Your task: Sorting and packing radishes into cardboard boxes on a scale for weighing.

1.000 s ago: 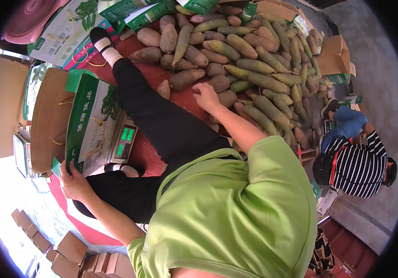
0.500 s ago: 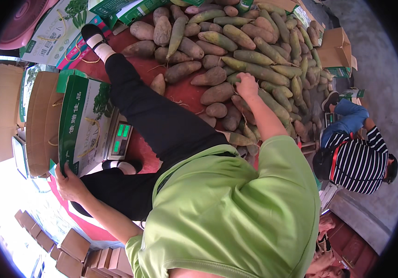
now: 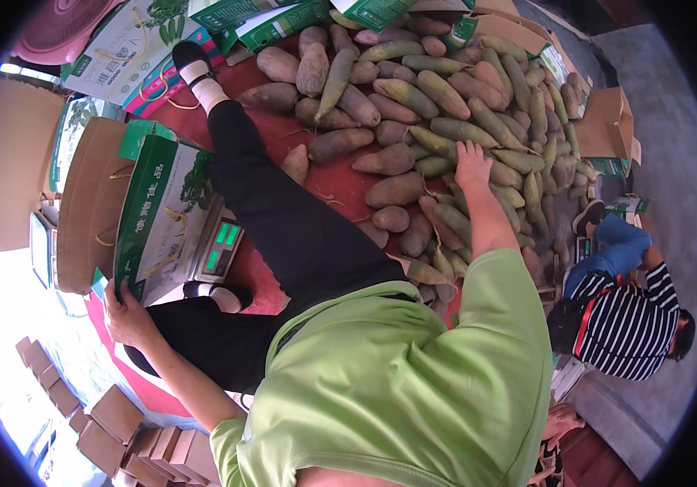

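A big pile of long green and earthy brown radishes (image 3: 397, 190) lies ahead of me on a red cloth. My right hand (image 3: 473, 167) reaches onto its middle, fingers stretched out and touching a green radish (image 3: 436, 141); nothing is lifted. To my left, an open green-and-white carton (image 3: 153, 219) with a rope handle stands on a digital scale whose green display (image 3: 222, 243) shows beside it. My left hand (image 3: 129, 318) grips the carton's near lower corner, the thumb and fingers closed round the cardboard edge. The inside of the carton is hidden from here.
My outstretched leg (image 3: 283, 203) lies between carton and pile. More printed cartons (image 3: 283, 28) stand behind the pile, with a pink basin (image 3: 60, 32) at far left. Brown boxes (image 3: 117, 418) are stacked lower left. A person in a striped shirt (image 3: 628, 329) sits at right.
My right hand has moved a little right over the pile, and its fingers have gone from curled to stretched. The left hand stays on the carton. The whole view has shifted slightly.
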Motion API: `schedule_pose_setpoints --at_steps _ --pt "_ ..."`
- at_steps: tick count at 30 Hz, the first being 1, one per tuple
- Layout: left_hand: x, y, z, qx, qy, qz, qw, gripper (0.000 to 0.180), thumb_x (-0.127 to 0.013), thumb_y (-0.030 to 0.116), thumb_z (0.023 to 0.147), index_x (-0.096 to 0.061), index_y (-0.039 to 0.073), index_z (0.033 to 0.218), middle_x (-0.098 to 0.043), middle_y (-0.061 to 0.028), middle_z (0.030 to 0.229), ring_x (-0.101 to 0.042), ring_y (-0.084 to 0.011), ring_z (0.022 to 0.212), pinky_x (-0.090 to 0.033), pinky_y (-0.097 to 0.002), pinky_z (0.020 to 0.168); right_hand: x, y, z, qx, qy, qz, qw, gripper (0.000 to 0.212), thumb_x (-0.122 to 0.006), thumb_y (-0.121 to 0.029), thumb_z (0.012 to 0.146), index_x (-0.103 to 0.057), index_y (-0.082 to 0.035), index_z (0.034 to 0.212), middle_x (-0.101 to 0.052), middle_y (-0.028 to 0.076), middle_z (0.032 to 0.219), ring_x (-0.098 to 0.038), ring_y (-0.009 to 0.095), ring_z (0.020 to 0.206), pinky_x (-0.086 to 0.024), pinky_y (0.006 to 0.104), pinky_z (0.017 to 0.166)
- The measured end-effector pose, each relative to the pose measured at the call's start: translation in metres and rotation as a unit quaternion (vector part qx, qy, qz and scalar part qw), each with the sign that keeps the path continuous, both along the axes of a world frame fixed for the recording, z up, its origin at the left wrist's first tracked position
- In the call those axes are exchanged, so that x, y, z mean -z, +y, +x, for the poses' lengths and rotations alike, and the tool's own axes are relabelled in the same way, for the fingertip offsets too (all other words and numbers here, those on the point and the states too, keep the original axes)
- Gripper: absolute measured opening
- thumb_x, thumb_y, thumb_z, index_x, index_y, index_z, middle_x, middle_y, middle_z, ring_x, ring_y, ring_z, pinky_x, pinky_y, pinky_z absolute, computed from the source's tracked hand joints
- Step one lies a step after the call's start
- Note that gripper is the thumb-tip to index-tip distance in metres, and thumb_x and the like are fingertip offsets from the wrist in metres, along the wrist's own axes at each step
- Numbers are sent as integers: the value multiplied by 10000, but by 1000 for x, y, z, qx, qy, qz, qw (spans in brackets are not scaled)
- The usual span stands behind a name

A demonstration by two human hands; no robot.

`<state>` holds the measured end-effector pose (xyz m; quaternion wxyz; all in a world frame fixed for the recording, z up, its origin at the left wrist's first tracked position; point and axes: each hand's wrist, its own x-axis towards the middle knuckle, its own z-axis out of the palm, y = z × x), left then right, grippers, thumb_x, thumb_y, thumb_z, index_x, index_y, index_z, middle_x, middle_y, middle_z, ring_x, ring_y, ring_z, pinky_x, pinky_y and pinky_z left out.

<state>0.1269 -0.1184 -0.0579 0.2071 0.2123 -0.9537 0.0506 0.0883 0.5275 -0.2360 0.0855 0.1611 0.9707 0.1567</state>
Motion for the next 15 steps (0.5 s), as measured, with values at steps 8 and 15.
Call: schedule_pose_setpoints --at_steps 8,15 --pt "3 -2 3 -21 8 -12 1000 177 -616 274 850 -644 191 1003 -685 -44 888 -654 -267 756 -490 -373 611 3 -8 -8 -25 -183 33 982 337 -514 -174 874 -552 -192 1208 -489 32 1163 -431 200 1159 -323 536 966" --pt "2 2 -1 17 17 -14 1000 171 -622 262 845 -646 190 997 -685 -32 892 -655 -260 758 -494 -365 605 23 -10 6 -74 -207 79 972 244 -468 -200 895 -618 -174 1085 -526 34 1149 -431 207 1150 -277 553 988"
